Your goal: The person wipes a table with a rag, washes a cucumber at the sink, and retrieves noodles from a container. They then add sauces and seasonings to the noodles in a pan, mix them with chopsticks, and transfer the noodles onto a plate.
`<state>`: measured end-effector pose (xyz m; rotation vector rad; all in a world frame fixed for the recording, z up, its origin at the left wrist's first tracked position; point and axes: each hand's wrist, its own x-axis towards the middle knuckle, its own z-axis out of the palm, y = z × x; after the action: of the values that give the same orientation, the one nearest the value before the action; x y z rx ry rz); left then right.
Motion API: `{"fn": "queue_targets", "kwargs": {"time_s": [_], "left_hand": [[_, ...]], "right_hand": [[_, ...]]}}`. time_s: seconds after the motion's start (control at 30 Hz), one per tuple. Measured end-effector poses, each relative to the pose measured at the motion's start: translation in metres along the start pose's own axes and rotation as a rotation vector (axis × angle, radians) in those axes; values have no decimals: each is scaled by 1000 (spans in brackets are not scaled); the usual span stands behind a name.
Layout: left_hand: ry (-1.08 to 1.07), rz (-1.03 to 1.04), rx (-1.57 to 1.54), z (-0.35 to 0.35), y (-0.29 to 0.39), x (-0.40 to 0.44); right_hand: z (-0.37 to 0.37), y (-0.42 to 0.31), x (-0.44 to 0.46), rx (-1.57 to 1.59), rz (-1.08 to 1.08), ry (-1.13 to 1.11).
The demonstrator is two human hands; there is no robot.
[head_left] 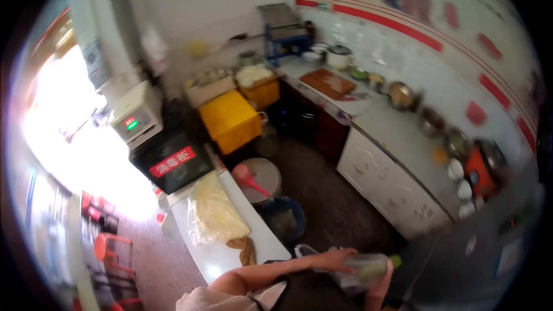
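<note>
Left grip [337,260], right grip [383,282] hold green-tipped package [366,265] beyond table edge [262,226].

A blurred, translucent container [368,266] was held sideways between the left fingers [347,254] and right fingers [387,277], its bright green end [396,261] jutting just beyond the right ones.

From my remote station I fix the tub [302,223], on the floor, as landmark. Behind it, slightly left: drum [269,174], scoop [247,177] lying across its top. Left of tub: counter [263,245], plastic sheet [216,213] on it, disinfection cabinet [167,175] past the sheet's far end. Well behind tub, left: crate [230,120]. Right of tub, running back: worktop [383,124], bearing cutting board [318,80] and vessels [431,122] along the wall. Before tub, right: bagged item [367,268] between left hand [337,261] and right hand [383,280].
</note>
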<state>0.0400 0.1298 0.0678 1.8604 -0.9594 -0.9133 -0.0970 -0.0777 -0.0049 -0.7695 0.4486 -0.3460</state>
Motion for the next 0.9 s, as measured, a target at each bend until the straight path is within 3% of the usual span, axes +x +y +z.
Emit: {"fn": "queue_targets", "kwargs": {"time_s": [0.03, 0.07, 0.1, 0.13, 0.2, 0.23, 0.27, 0.3, 0.37, 0.4, 0.43, 0.47, 0.5, 0.57, 0.67, 0.8, 0.83, 0.9], "left_hand": [[59, -21, -13, -6, -8, 17], [-20, 100, 0, -12, -18, 38], [-107, 226, 22, -19, -26, 61], [-74, 216, 20, -26, -32, 82], [-134, 58, 86, -47, -49, 116], [-142, 2, 112, -59, -58, 132], [11, 21, 125, -69, -70, 138], [159, 33, 124, -74, -80, 137], [252, -254, -37, -114, -76, 131], [354, -334, -205, -132, -78, 126], [458, -241, -359, -153, -74, 115], [525, -290, -589, -170, -76, 111], [575, -303, -595, -189, -80, 105], [729, -285, -516, -229, -88, 94], [933, -203, -967, -291, -98, 87], [1038, -25, -1086, -373, -109, 88], [1045, 11, -1087, -395, -119, 88], [1007, 235, -1130, -441, -128, 88]], "right_hand": [[4, -10, 10, -492, -250, -37], [18, -32, 13, -967, -537, -77], [37, -54, 30, -967, -541, -122], [60, -76, 49, -913, -471, -108], [61, -94, 107, -854, -403, -127], [41, -91, 146, -665, -227, -34], [25, -86, 190, -478, -38, 57], [35, -91, 222, -487, -15, 27], [54, -100, 274, -624, -185, -49], [61, -101, 305, -634, -157, -31], [68, -101, 336, -643, -129, -14], [103, -115, 355, -361, 33, -32], [135, -122, 372, -85, 201, -35], [178, -120, 408, -90, 263, -35], [245, -111, 448, -100, 271, -36], [295, -80, 521, -162, 246, -165], [298, -62, 542, -548, -236, -392], [313, -56, 547, -863, -608, -644]]}}
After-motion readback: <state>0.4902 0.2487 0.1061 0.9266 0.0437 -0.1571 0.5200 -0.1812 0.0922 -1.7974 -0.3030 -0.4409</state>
